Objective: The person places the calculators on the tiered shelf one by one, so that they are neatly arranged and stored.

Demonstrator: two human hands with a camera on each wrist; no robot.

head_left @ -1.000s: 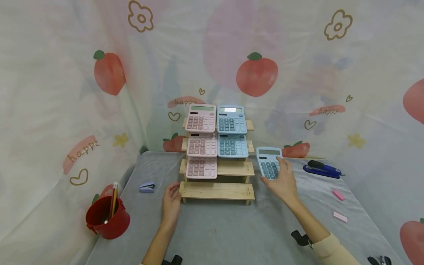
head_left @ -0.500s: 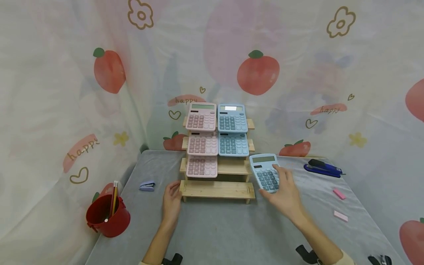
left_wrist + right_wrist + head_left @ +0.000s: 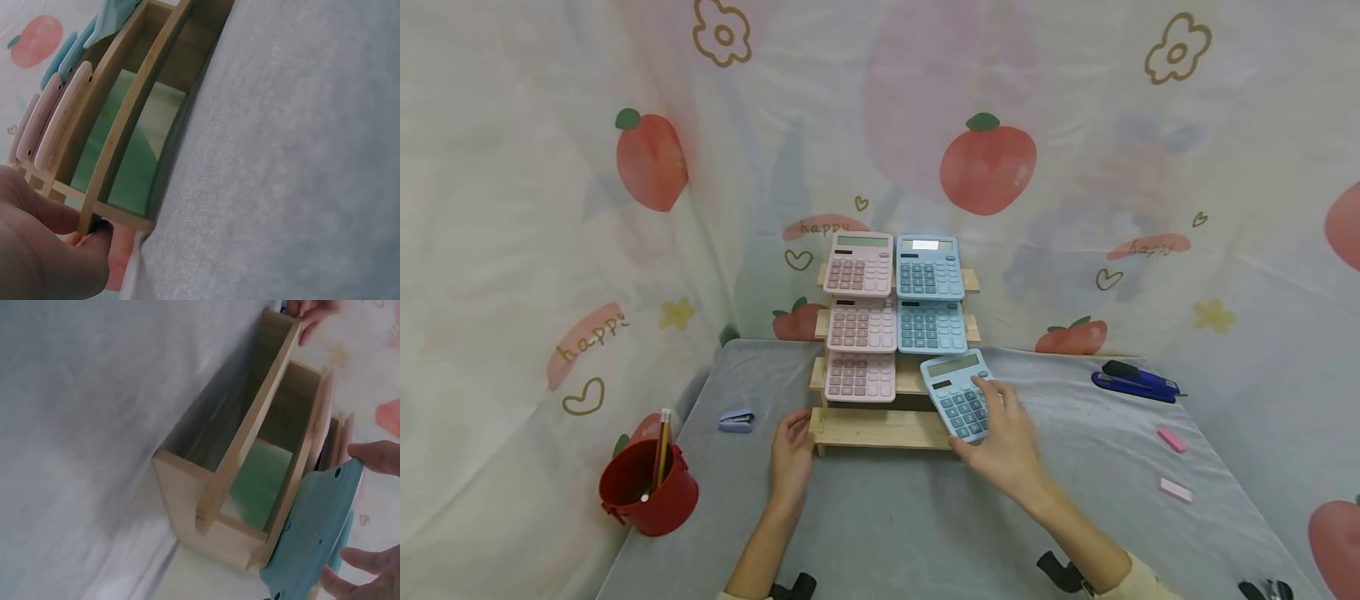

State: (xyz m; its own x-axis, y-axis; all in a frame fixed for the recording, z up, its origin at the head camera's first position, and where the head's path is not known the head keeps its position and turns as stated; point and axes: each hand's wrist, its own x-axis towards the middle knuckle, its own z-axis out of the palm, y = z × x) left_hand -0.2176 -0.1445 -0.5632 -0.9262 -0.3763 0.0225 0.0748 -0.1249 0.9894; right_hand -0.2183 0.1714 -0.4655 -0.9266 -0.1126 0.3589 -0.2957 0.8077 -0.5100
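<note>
A: From the head camera, what does the right hand (image 3: pixel 1000 446) have?

B: It grips a blue calculator (image 3: pixel 958 395), thumb under the near edge and fingers curled over the keys. The calculator is tilted, in front of the right end of the wooden stepped rack (image 3: pixel 880 427), its top near the third step.

A: And the left hand (image 3: pixel 792 450)?

B: It rests against the left end of the rack's lowest step, fingers fairly straight and touching the wood, clasped round nothing.

A: What lies around them?

B: Beyond the left hand's fingertips three pink calculators (image 3: pixel 860 375) stand stacked on the rack; two more blue calculators (image 3: pixel 931 327) sit just above the held one. A small lilac stapler (image 3: pixel 735 421) lies just left of the left hand, and a red pencil pot (image 3: pixel 649 493) well off to its left. Well right of the right hand are a blue stapler (image 3: pixel 1135 381) and two pink erasers (image 3: pixel 1172 439).

A: The left wrist camera?

B: The left hand (image 3: pixel 44 250) fills the lower corner, thumb pressed on the end of the rack (image 3: pixel 125 144). Pink calculator edges (image 3: pixel 53 122) show just past it, over grey table cloth (image 3: pixel 294 162).

A: The right wrist camera?

B: The blue calculator (image 3: pixel 315 537) is seen from beneath, pinched between right fingertips (image 3: pixel 378 456), just beside the rack (image 3: pixel 250 469). The left hand's fingertips (image 3: pixel 312 312) touch the rack's far end.
</note>
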